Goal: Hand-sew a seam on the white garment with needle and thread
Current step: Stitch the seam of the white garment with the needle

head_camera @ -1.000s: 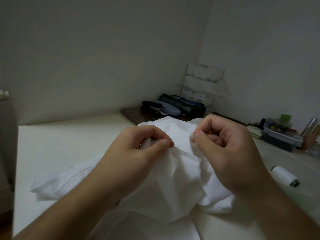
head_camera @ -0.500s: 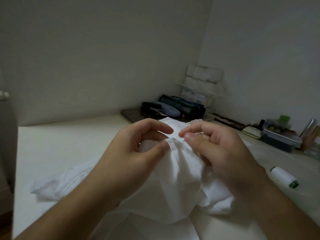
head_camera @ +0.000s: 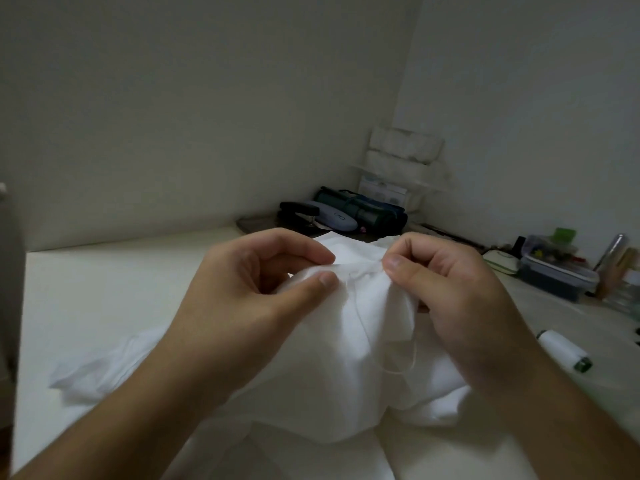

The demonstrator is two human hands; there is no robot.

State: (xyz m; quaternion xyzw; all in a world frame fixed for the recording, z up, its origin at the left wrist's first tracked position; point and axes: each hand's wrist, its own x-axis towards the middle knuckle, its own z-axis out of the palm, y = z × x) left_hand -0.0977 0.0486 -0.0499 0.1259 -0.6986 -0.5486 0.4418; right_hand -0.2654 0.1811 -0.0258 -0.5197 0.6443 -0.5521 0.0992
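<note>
Above the white table [head_camera: 104, 299], the left hand [head_camera: 242, 292] pinches the white garment [head_camera: 332, 358] fold; the right hand [head_camera: 446, 292], re-curled since half a second ago, pinches at the seam, thread [head_camera: 398, 367] looping slack: a stitch being drawn.

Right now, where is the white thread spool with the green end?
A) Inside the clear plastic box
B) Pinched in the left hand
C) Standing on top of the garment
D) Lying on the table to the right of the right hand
D: the thread spool lies on its side on the table, apart from the white garment and outside the right hand.
</note>
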